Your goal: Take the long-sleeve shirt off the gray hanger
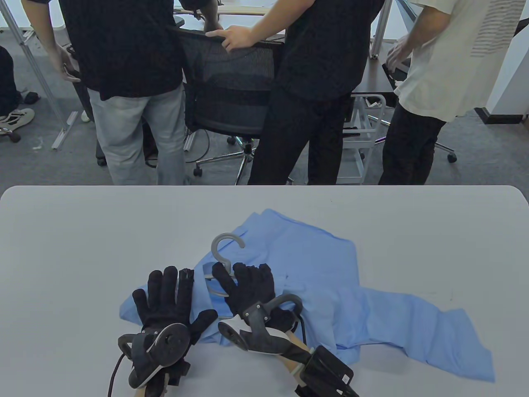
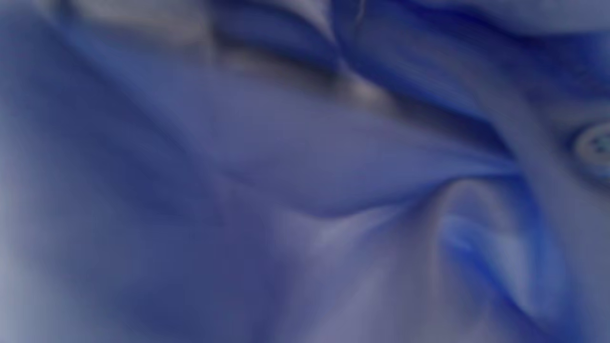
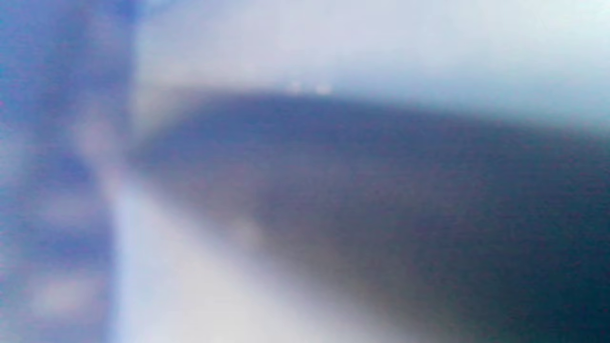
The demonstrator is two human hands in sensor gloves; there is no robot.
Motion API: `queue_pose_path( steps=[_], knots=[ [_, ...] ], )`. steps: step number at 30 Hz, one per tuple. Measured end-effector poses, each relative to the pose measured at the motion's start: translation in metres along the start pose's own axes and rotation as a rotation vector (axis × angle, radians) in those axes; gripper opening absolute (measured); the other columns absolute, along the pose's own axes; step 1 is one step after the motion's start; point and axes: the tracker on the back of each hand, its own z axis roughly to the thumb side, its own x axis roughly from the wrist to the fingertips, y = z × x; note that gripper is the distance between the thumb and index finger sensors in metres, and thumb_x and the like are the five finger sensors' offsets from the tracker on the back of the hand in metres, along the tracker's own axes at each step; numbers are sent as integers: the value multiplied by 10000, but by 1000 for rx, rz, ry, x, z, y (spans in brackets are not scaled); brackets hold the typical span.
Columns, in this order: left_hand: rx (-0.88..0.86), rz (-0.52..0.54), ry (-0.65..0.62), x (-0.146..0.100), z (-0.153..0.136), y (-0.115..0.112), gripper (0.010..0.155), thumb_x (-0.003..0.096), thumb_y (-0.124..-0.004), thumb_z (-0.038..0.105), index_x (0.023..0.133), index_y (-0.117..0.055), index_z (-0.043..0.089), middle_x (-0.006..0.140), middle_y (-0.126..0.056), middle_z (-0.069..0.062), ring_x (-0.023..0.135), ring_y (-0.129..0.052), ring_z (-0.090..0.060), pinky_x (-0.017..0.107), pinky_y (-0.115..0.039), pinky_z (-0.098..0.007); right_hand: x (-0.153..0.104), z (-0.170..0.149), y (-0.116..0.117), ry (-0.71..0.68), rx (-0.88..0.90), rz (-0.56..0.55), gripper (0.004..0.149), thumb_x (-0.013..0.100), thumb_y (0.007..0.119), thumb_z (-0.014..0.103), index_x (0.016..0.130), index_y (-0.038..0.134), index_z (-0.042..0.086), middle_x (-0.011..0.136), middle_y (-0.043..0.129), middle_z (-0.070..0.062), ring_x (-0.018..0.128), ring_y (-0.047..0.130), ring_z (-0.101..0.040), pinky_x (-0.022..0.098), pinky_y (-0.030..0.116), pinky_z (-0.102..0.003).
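A light blue long-sleeve shirt (image 1: 314, 281) lies crumpled on the white table (image 1: 82, 231). A gray hanger (image 1: 223, 248) is in its collar, with the hook sticking out toward the far side. My left hand (image 1: 167, 302) presses flat on the shirt's left shoulder, fingers spread. My right hand (image 1: 250, 287) grips the hanger at its neck. Its fingers curl over the collar and its thumb lies across the hanger's bar. The rest of the hanger is hidden under cloth. The left wrist view shows only blurred blue cloth (image 2: 286, 166) and a button (image 2: 593, 147). The right wrist view is blurred.
One sleeve (image 1: 434, 331) trails to the right toward the near edge. Three people stand beyond the table's far edge, around a black mesh office chair (image 1: 231, 91). A white cart (image 1: 363, 132) stands behind them.
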Motion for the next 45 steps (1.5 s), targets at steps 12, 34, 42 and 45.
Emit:
queue_pose_path(
  steps=[12,34,42,45],
  knots=[
    [111,-157,31,14,17,-21,1070,376,-616,856,1160,-129,315,1281,-173,-191,1157,-236,-503,752,-250,-688,-10,-3,17,44,24,25,799,550,883,403,1168,427,183,953,725,-255,706,864,-386,559,767,-626],
    [-161,-139,365,15,-54,-24,598,588,-524,549,1129,-424,315,1197,-607,-62,1081,-645,-385,758,-484,-588,-16,-42,37,174,133,86,788,552,880,416,1165,435,200,1004,692,-253,835,815,-459,587,683,-720],
    [-389,-122,523,10,-80,-23,549,590,-551,520,1068,-577,251,1099,-747,-101,959,-816,-355,711,-628,-504,-18,-39,32,154,128,36,788,542,892,416,1154,439,213,988,700,-241,804,828,-428,574,704,-705],
    [-436,-132,556,7,-87,-25,557,589,-557,535,1053,-609,233,1058,-788,-107,906,-870,-327,699,-647,-485,-19,-38,29,143,122,18,790,537,898,417,1151,442,218,984,702,-237,796,831,-420,572,706,-701]
  ],
)
